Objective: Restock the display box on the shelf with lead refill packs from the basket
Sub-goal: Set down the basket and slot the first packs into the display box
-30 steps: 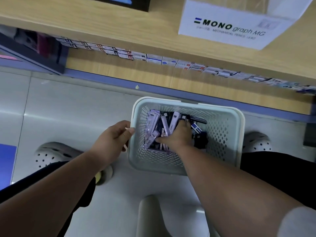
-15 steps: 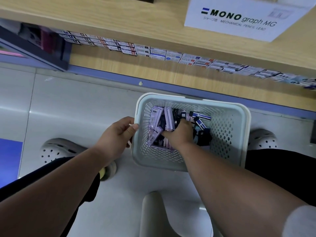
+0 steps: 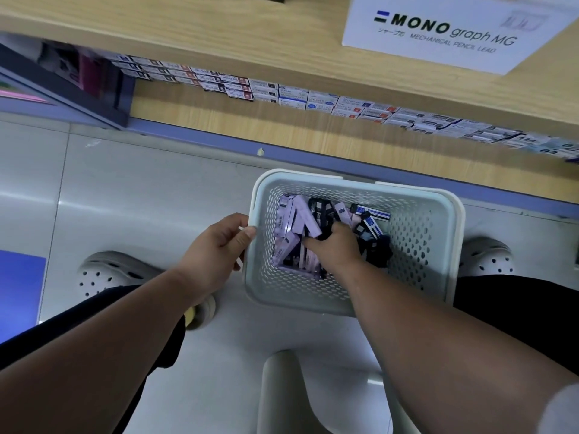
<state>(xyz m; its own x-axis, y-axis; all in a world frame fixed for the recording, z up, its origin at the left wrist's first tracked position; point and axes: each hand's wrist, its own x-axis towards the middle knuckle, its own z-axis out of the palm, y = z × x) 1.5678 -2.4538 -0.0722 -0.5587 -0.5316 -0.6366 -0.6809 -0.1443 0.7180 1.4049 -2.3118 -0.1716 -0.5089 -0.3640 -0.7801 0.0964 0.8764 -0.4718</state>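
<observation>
A white perforated basket sits on the floor below the shelf. Inside lie several lead refill packs, some lilac, some black. My right hand is down in the basket with its fingers curled around a lilac pack and others beneath it. My left hand grips the basket's left rim, thumb on top. The white display box marked MONO graph MG stands on the wooden shelf at the top right; its inside is hidden.
A lower shelf holds a long row of small boxed goods. My two grey clogs rest on the pale tiled floor either side of the basket. A grey stool stands between my legs.
My right hand has closed tighter around the lilac packs in the basket. The left hand stays on the rim. The view has shifted slightly, the basket now lower in frame.
</observation>
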